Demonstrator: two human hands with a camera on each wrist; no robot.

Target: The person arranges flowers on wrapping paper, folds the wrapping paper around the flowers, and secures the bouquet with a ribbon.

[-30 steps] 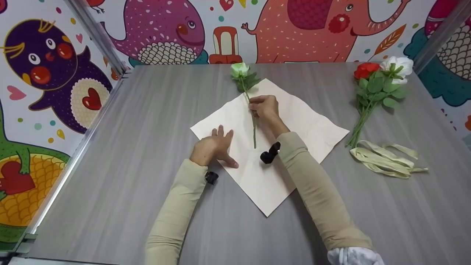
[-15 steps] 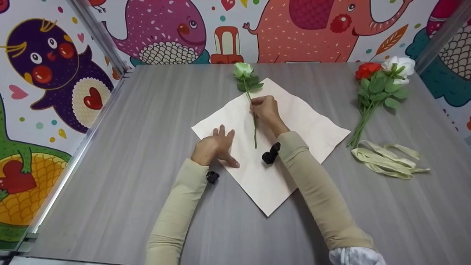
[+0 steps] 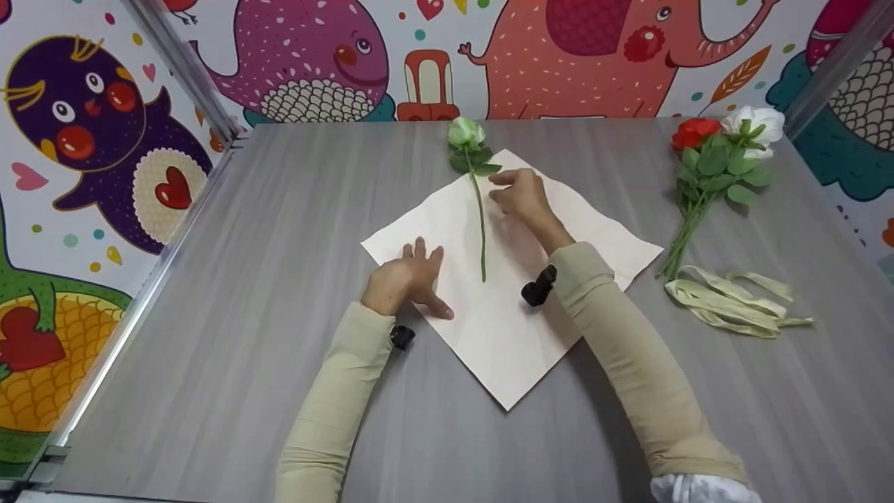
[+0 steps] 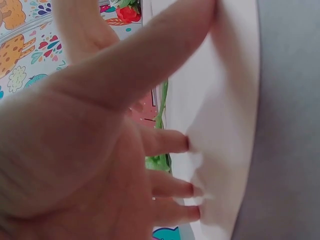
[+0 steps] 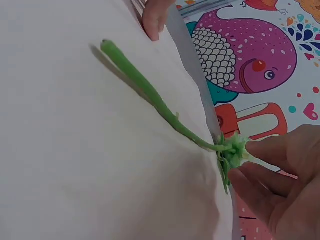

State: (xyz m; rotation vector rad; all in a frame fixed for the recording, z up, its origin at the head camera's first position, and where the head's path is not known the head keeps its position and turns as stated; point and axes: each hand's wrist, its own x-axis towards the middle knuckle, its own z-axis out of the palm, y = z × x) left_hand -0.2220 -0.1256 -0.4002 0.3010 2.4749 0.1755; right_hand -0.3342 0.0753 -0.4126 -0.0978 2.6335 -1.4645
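A pale green artificial rose (image 3: 466, 133) lies with its stem on a pale pink sheet of wrapping paper (image 3: 510, 349), its bloom and leaves reaching past the paper's upper left edge. My right hand (image 3: 527, 199) hovers just right of the stem, fingers loosely bent and apart from it. In the right wrist view the green stem (image 5: 150, 95) shows free of the fingers. With fingers spread, my left hand (image 3: 408, 279) presses on the paper's left side. The left wrist view shows its fingertips (image 4: 182, 142) touching the paper.
On the grey table (image 3: 209, 314), red and white artificial roses (image 3: 712, 161) lie bunched at the right. Below them is a loose heap of pale green ribbon (image 3: 733, 304). Cartoon-printed panels (image 3: 433, 56) stand along the back and sides.
My right hand has let go of the green rose's stem and moved a little right and away. The bloom has swung slightly right. My left hand stays in place.
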